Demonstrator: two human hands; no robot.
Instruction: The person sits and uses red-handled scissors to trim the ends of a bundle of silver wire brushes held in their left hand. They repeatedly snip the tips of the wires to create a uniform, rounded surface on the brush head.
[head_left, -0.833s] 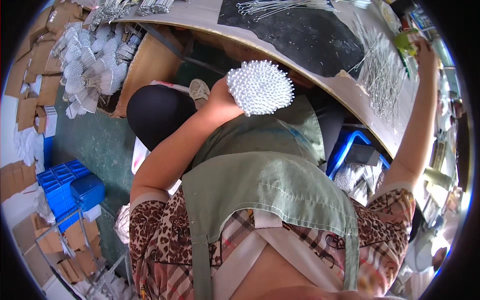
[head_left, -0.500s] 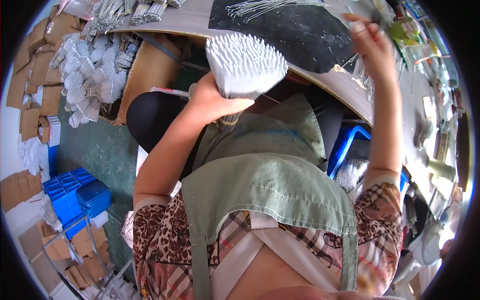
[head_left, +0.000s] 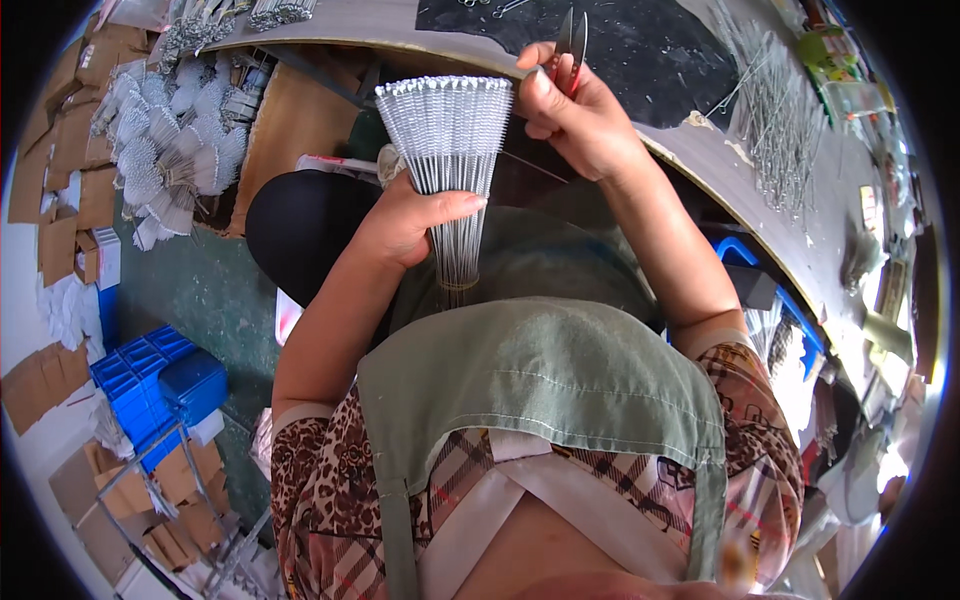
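**A fanned wire bundle held up for the cutters**

The left hand [head_left: 415,225] is gripping a bundle of thin white-tipped wires [head_left: 450,150] at its waist, fingers pressed together around it so the tips are fanning out flat above them in an even row. Just beside that row, the right hand [head_left: 580,115] is closing its fingers around small red-handled cutters [head_left: 570,40], blades pointing up past the fingertips. Beyond both hands, loose wires [head_left: 770,130] are lying scattered across the worktop [head_left: 680,60], within reach.
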